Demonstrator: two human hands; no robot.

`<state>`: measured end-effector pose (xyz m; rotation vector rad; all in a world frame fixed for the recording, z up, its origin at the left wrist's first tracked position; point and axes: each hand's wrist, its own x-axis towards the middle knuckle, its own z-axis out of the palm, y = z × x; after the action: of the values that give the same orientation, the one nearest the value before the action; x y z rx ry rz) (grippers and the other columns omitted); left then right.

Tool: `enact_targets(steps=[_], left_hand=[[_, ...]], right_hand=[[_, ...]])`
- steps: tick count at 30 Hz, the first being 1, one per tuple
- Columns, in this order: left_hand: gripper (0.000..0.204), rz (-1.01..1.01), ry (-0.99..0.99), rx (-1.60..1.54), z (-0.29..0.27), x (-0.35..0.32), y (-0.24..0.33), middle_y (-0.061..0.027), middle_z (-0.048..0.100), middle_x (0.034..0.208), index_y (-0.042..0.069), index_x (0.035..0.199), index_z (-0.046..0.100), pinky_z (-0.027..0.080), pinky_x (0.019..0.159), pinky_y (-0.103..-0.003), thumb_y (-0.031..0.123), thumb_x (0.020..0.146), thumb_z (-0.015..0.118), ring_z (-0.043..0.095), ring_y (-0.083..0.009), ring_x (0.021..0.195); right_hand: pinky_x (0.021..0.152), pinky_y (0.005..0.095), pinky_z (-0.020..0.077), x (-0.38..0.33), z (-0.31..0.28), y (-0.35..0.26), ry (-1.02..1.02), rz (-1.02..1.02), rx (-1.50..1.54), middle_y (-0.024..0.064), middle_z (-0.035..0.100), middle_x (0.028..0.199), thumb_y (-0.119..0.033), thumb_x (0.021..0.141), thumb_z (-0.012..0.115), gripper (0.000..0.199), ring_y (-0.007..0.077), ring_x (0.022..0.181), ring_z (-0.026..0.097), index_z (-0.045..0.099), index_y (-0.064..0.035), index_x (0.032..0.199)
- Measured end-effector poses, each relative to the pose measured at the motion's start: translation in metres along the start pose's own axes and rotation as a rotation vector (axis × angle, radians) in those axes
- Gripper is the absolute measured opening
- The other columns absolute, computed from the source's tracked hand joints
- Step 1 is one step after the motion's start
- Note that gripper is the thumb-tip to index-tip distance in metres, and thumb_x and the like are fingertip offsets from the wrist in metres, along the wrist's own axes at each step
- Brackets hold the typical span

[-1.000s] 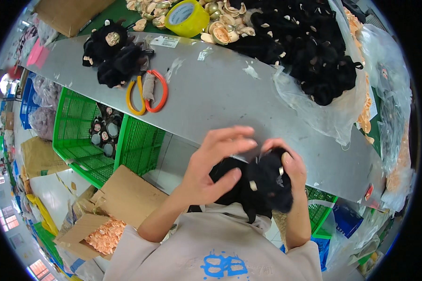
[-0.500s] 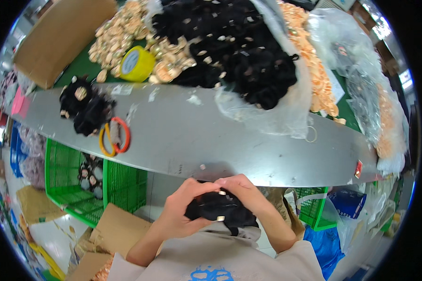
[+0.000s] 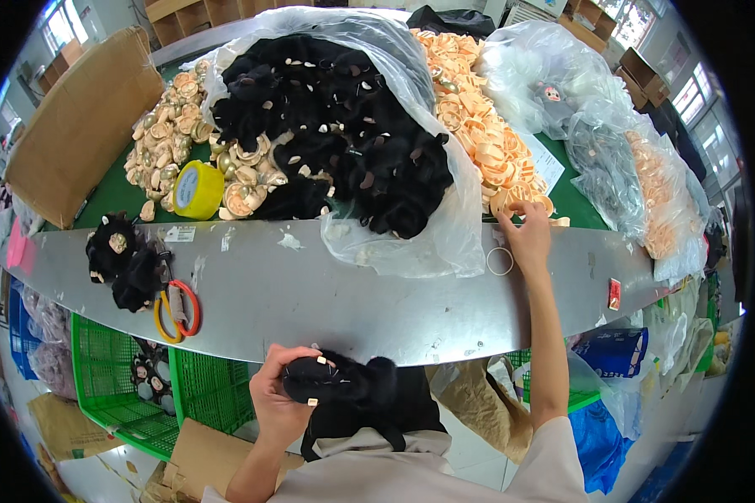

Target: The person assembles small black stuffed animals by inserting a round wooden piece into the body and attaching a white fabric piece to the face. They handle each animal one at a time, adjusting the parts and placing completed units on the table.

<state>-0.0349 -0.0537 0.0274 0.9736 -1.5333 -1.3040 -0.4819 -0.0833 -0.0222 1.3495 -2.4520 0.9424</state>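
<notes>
Left fingers (image 3: 282,357) curled around black plush (image 3: 319,382), right fingers (image 3: 507,225) bent at peach pieces (image 3: 476,127); whether gripping, cannot tell

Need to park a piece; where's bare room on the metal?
Free: metal between scissors and right forearm, nearer than the plastic bag; less between forearm and red packet. Crowded: green surface behind, under black plush and peach pieces.

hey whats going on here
A person holds a black plush piece in the left hand, near the front edge of a grey metal tabletop. The right hand is at the near end of a pile of peach-coloured pieces; whether it grips one is unclear. A heap of black plush lies in clear plastic, and scissors rest at the left.
</notes>
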Motion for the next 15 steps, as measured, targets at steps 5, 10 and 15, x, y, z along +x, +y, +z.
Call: enact_targets(steps=[5,10,15], left_hand=[[0.036,-0.034,0.072,-0.049,0.001,0.001,-0.006,-0.0063,0.067,0.1,0.001,0.103,0.067,0.049,0.086,-0.028,-0.011,0.069,0.07,0.064,-0.0163,0.092],[0.038,-0.075,0.05,0.08,-0.016,-0.002,-0.008,-0.0073,0.068,0.1,0.002,0.099,0.069,0.05,0.088,-0.029,-0.009,0.063,0.072,0.065,-0.0188,0.093],[0.033,-0.059,0.007,-0.014,-0.007,-0.01,-0.02,-0.0076,0.068,0.1,0.001,0.101,0.067,0.049,0.087,-0.031,-0.003,0.069,0.075,0.063,-0.0201,0.094]], right_hand=[[0.087,0.0393,0.047,0.01,-0.003,-0.005,0.096,-0.117,0.037,0.0146,0.058,0.101,-0.014,0.079,0.072,0.017,0.0317,0.099,0.057,0.061,-0.0008,0.077],[0.087,0.0379,0.0467,-0.026,-0.037,-0.084,0.082,-0.29,0.375,0.017,0.057,0.112,-0.002,0.077,0.064,0.011,0.0307,0.1,0.058,0.054,0.0,0.074],[0.066,0.0321,0.0506,-0.101,-0.065,-0.149,-0.322,-0.639,0.662,0.0174,0.063,0.111,-0.001,0.072,0.064,0.019,0.0231,0.078,0.064,0.047,-0.0045,0.066]])
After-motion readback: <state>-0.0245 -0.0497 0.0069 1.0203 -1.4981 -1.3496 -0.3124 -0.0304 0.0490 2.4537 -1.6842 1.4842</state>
